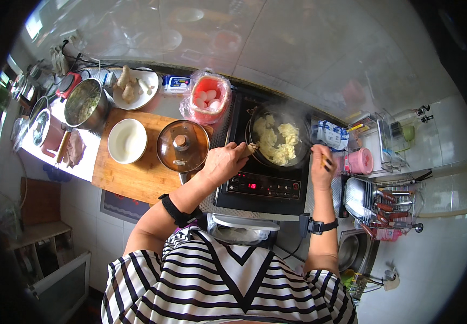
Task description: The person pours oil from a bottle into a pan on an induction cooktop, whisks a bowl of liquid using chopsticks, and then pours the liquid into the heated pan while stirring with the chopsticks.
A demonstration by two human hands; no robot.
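Note:
A frying pan (260, 160) with pale yellow scrambled egg (283, 143) in soft clumps sits on a black induction cooker (221, 198). Steam rises from the pan's far side. My left hand (226, 162) grips the pan's short wooden handle (250, 150) at its left side. On the right, my right hand (321, 172) is closed around a cooking utensil with a wooden and black handle (326, 163). The utensil's working end is blurred at the pan's right rim, so its kind is unclear. The cooker's red display (252, 186) is lit.
Left of the cooker, a wooden cutting board (144, 184) bears a white bowl (127, 141) and a glass lid (183, 141). Behind stand a basket of eggs (207, 115), a plate with ginger (136, 103) and a steel pot (83, 104). A pink canister (359, 160) and knife rack (395, 206) lie right.

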